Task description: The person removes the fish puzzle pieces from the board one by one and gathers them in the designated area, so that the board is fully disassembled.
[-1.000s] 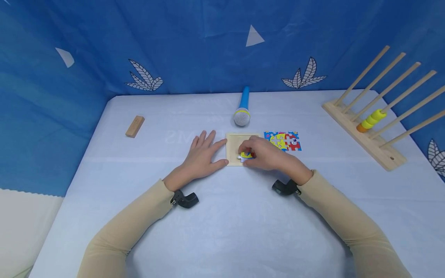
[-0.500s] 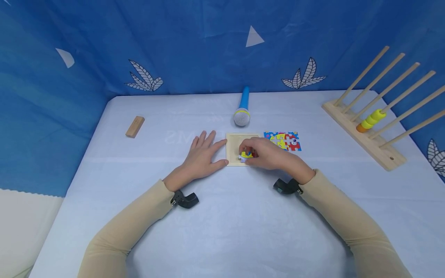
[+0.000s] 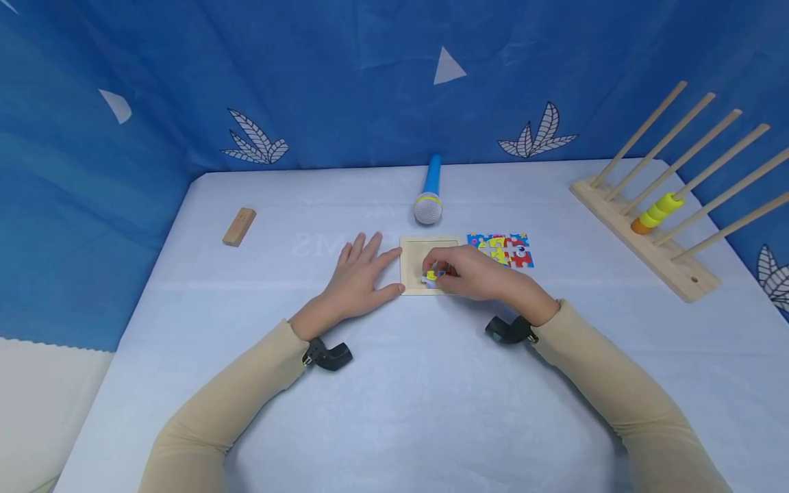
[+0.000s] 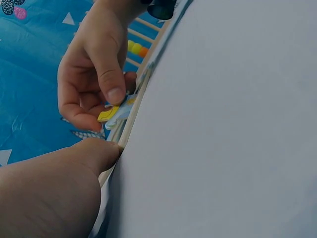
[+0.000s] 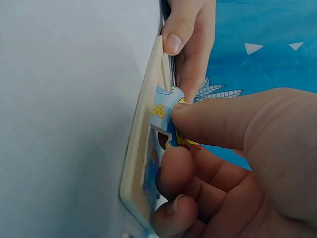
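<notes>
In the head view a shallow wooden puzzle tray (image 3: 409, 266) lies on the table. My right hand (image 3: 465, 272) is over its right half, pinching a jigsaw piece (image 5: 161, 106) between thumb and fingers. The piece is light blue with a yellow flower and stands tilted in the right wrist view; my fingers hide part of it. Behind those fingers, more printed puzzle (image 5: 151, 166) shows inside the tray. My left hand (image 3: 357, 279) lies with fingers spread, its thumb and index fingertip touching the tray's left edge. Beyond my right hand lie joined jigsaw pieces (image 3: 501, 248), partly covered by it.
A toy microphone (image 3: 429, 198) with a blue handle lies behind the tray. At the right stands a wooden peg rack (image 3: 647, 239) with yellow and orange beads (image 3: 656, 213) on one rod. A small wooden block (image 3: 239, 226) is at the left. Blue cloth (image 3: 364, 82) hangs behind the table.
My right hand has shifted very slightly to the right, still pinching the jigsaw piece, whose tilt has altered a little. The left hand stays in place on the tray's edge.
</notes>
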`<state>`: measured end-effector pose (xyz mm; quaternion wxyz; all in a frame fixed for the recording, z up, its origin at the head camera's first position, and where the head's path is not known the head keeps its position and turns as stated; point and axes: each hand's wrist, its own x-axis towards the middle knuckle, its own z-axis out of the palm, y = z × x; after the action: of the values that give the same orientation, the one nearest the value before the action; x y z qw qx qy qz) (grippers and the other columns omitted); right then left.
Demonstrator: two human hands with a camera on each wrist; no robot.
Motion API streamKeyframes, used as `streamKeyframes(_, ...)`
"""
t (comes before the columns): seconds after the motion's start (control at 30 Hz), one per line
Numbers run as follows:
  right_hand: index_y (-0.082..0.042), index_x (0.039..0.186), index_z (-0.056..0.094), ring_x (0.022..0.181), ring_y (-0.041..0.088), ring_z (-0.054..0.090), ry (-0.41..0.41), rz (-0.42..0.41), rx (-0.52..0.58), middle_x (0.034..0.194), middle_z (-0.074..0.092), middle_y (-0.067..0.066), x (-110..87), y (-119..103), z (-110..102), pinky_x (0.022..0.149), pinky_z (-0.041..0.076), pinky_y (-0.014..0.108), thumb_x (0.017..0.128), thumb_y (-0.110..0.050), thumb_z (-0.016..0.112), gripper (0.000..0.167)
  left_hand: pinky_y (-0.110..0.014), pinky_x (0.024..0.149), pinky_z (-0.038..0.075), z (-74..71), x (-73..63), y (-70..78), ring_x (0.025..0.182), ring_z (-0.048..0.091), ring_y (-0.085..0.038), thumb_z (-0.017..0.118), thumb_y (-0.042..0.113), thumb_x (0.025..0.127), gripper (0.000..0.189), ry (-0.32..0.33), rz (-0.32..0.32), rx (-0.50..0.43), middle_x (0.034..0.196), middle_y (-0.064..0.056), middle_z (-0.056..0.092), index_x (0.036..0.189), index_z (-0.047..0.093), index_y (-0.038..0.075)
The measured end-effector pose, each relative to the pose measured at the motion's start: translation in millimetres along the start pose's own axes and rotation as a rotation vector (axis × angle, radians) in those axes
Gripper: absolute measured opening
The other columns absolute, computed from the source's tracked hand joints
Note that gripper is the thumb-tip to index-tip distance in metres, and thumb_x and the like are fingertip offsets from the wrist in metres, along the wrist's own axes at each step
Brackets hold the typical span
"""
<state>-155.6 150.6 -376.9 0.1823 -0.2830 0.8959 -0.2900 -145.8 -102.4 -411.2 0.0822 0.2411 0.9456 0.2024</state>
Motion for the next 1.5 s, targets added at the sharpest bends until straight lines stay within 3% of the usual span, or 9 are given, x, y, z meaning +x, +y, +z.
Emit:
streamKeyframes(0.2,-0.015,0.119,0.067,0.082,0.019,0.059,0.013,0.043,-0.003,0.099,0.069,0.006,-4.0,-2,-7,0.075,0.052,0.030,0.094,-0.006,0.066,0.027,-0.066,0.125,0.006,0.4,1.2,0.0,0.158,0.006,-0.047,0.058,0.051,0.097,0.070,-0.007,-0.007,0.006,0.170,-0.020,0.019,0.158,0.041,0.021)
streamKeyframes(0.5,-0.010,0.124,0.066,0.075,0.019,0.058,0.081,0.096,-0.024,0.103,0.069,0.011,-24.7,10,-27,0.066,0.051,0.030,0.095,-0.004,0.062,0.030,-0.066,0.125,0.006,1.9,1.4,0.3,0.158,0.006,-0.047,0.059,0.050,0.096,0.071,-0.003,-0.006,0.001,0.170,-0.021,0.019,0.158,0.041,0.020)
streamKeyframes(0.77,-0.009,0.121,0.068,0.079,0.021,0.054,0.158,0.173,-0.062,0.098,0.067,0.010,-57.2,31,-42,0.065,0.046,0.030,0.095,-0.003,0.063,0.028,-0.067,0.125,0.007,1.9,0.1,0.3,0.158,0.007,-0.048,0.060,0.050,0.096,0.071,0.015,0.005,-0.004,0.169,-0.022,0.021,0.157,0.042,0.019)
streamKeyframes(1.0,-0.007,0.118,0.070,0.076,0.019,0.050,0.143,0.211,-0.073,0.086,0.060,0.005,-77.6,48,-44,0.060,0.040,0.024,0.094,-0.003,0.065,0.025,-0.068,0.124,0.008,1.6,-1.2,1.6,0.157,0.009,-0.049,0.061,0.049,0.095,0.070,0.027,0.017,-0.002,0.168,-0.023,0.022,0.156,0.044,0.018)
streamKeyframes(1.5,-0.006,0.113,0.071,0.074,0.018,0.050,0.119,0.188,-0.043,0.083,0.058,0.003,-77.6,58,-38,0.061,0.040,0.023,0.092,-0.001,0.068,0.022,-0.066,0.125,0.006,1.9,-0.5,0.0,0.158,0.006,-0.048,0.059,0.050,0.096,0.071,0.008,0.005,-0.008,0.170,-0.021,0.020,0.157,0.041,0.019)
